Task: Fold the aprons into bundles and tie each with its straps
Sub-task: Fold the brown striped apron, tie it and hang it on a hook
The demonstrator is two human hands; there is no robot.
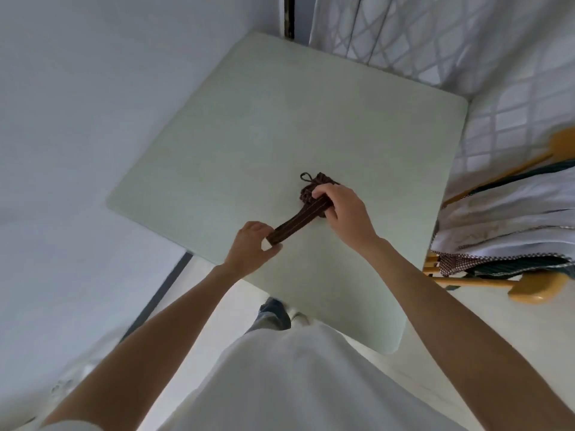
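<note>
Clearly I'm at the tying step: the dark brown checked apron bundle (314,191) lies on the pale green table (249,135), just right of centre. My right hand (339,209) presses it down, grip clamped on the bundle. My left hand (253,244) pinches the brown striped fabric strap (298,219) taut, toward me. Next, I judge, it needs wrapping round and knotting.

Bundle (314,191) on table (249,135); chair (529,287) right of table.
</note>
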